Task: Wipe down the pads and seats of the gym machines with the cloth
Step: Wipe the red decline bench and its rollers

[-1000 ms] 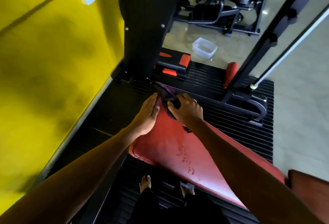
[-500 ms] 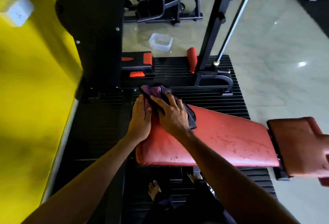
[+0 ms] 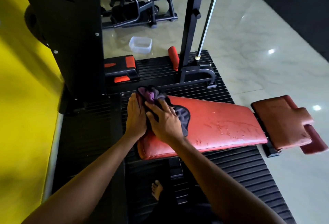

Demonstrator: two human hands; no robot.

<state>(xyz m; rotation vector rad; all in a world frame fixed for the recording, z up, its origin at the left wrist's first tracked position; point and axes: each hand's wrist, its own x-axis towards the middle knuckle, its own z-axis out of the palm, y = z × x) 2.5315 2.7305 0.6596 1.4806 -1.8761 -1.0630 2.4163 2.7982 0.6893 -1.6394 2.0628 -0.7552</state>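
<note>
1. Right hand [image 3: 165, 122], fingers spread, presses the cloth [image 3: 181, 117] onto the pad's [image 3: 231, 117] left end; the flat left hand [image 3: 136, 118] rests alongside, gripping nothing.
2. Risk: the bunched cloth could slip off that end, leaving droplets [image 3: 220, 127] unwiped.

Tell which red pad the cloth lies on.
The long bench pad, with the cloth at its left end; the smaller, darker seat pad beside it is bare.

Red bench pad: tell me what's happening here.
A person is wiping the red bench pad with a dark purple cloth. The right hand presses the cloth onto the pad's end nearest the yellow wall; the left hand rests flat beside it. Wet droplets show on the pad's middle, not yet wiped.
</note>
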